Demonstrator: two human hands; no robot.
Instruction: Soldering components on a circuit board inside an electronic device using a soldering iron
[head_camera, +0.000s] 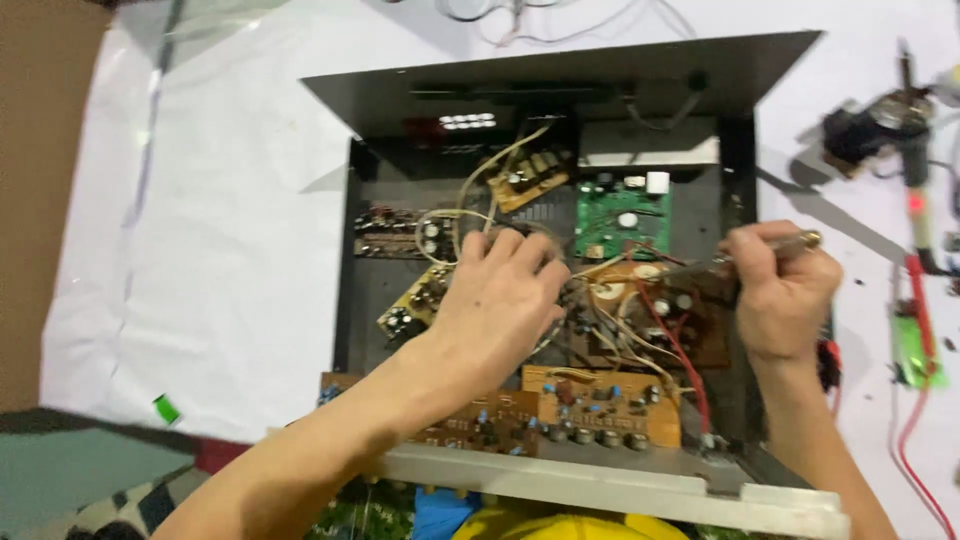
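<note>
An opened black electronics chassis lies on a white sheet, with several circuit boards and loose wires inside. My left hand rests knuckles up on the wires at the middle of the chassis, fingers curled down among them. My right hand holds a slim metal tool with a brass-coloured end, its tip pointing left toward a brown board with red wires. A green board sits just behind both hands. Orange-brown boards line the front edge.
A white sheet covers the surface around the chassis. At the right lie a soldering tool on a stand, a small green board and red leads. A yellow object shows at the bottom edge.
</note>
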